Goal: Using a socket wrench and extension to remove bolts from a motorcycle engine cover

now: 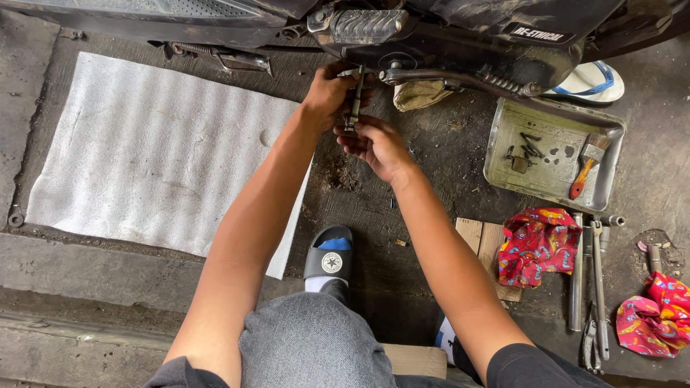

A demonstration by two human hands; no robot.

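Hands meet just above the frame's centre, under the motorcycle's footrest (363, 25). A long metal bolt (355, 100) stands nearly upright between them, its top toward the engine. The left hand (329, 90) is closed around its upper end; the right hand (374, 144) pinches the lower end from below-right, fingers curled. Both sit equally close.

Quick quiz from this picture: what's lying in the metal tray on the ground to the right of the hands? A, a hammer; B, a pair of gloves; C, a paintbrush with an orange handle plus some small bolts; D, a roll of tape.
C: the metal tray holds a paintbrush with an orange handle at its right side and a cluster of small dark bolts near its middle.
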